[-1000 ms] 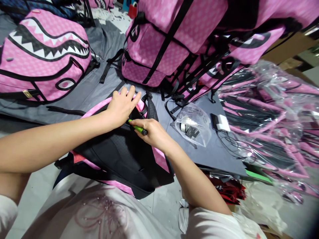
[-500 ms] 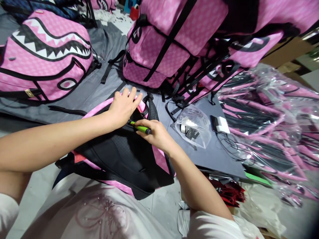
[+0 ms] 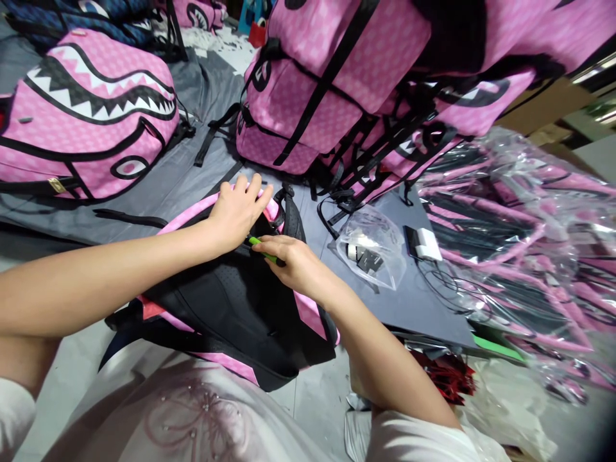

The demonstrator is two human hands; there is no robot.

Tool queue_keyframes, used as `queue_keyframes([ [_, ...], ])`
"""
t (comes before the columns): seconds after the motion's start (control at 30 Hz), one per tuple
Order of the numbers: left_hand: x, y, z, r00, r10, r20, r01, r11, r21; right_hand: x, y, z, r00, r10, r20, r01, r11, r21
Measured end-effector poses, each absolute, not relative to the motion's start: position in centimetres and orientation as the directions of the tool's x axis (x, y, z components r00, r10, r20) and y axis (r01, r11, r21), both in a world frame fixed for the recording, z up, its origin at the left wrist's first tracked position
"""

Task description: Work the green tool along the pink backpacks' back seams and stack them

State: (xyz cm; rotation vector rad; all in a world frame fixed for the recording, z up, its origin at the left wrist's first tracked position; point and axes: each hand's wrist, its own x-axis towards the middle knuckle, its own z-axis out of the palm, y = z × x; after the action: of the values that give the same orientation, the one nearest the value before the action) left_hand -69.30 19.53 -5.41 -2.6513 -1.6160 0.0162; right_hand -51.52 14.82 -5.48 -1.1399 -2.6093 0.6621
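A black and pink backpack [image 3: 226,289] lies at the table's near edge, its black side facing up. My left hand [image 3: 237,215] rests on its top part, the fingers spread over the pink edge and the thumb side hidden. Just right of it, my right hand [image 3: 289,256] is closed around a green and black tool [image 3: 255,241], whose tip meets the black fabric beside my left palm. What the tip touches is too small to tell. A black shoulder strap [image 3: 292,218] stands up behind my right hand.
A pink shark-mouth backpack [image 3: 96,115] lies at the left. Stacked pink backpacks [image 3: 308,96] rise behind my hands. At the right are a clear plastic bag [image 3: 373,244] with small items, a white charger [image 3: 427,244] with cables, and plastic-wrapped pink bags [image 3: 510,237].
My right hand has turned over the green tool, so less of its handle shows. My left hand has barely moved. The whole view has shifted slightly.
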Motion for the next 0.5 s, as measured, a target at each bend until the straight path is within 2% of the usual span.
queue_keyframes([
  [0.5, -69.29, 19.55, -5.57, 0.455, 0.89, 0.023, 0.89, -0.455, -0.022, -52.17, 14.02, -5.53, -0.604, 0.797, 0.006, 0.693, 0.53, -0.488],
])
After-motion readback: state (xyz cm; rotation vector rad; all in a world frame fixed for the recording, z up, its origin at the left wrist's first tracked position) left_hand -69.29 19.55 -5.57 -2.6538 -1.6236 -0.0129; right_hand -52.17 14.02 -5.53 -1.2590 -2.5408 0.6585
